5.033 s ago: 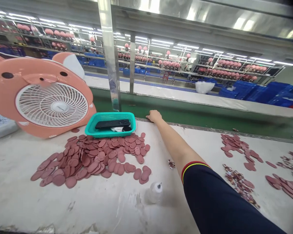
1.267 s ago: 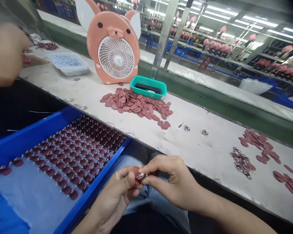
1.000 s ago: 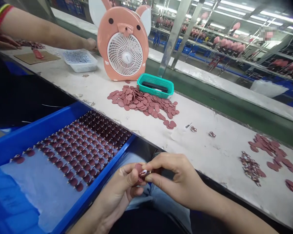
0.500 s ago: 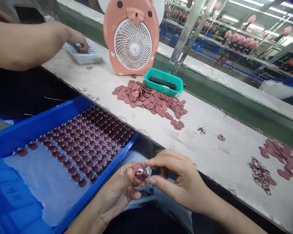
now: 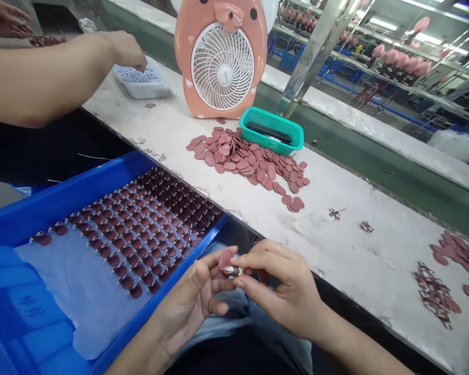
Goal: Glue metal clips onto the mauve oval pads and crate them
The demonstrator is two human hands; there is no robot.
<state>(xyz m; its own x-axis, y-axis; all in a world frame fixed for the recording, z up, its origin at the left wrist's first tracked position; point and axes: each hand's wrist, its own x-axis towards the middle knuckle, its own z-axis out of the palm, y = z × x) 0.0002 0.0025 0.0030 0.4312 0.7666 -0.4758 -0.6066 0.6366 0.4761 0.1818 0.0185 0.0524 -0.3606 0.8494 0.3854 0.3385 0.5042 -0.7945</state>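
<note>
Head view: the left hand point(image 5: 189, 299) has a dull-red oval disc point(image 5: 225, 258) up against its fingers; I cannot tell whether its thumb bears on the disc too. The right hand point(image 5: 285, 286) is drawn narrow, forefinger and thumb close about a small dark-and-white piece point(image 5: 233, 271) at the disc's face, though how firmly they grip it is too small to tell. Both things are above the lap, just beside the table edge. The disc looks thin, light and fairly stiff, probably not slippery, and would be best taken by its rim, leaving the face free; the little piece seems the more delicate, so a light fingertip pinch at its sides should suit. Left of the hands, a blue tray point(image 5: 74, 188) bears rows of joined pieces point(image 5: 125, 224) beside a bare pale sheet point(image 5: 62, 281). Across the table point(image 5: 254, 213) lie a heap of loose discs point(image 5: 250, 161), a green basket point(image 5: 263, 144) touching it, and, well to the right, a cluster of patterned pieces point(image 5: 432, 291). A co-worker's hand point(image 5: 127, 49) is over a tub point(image 5: 146, 92) near a pig-faced fan point(image 5: 197, 88). Dark marks point(image 5: 30, 306) on the tray look handwritten but are too blurred to read, as is the label point(image 5: 225, 75) on the fan's hub.
</note>
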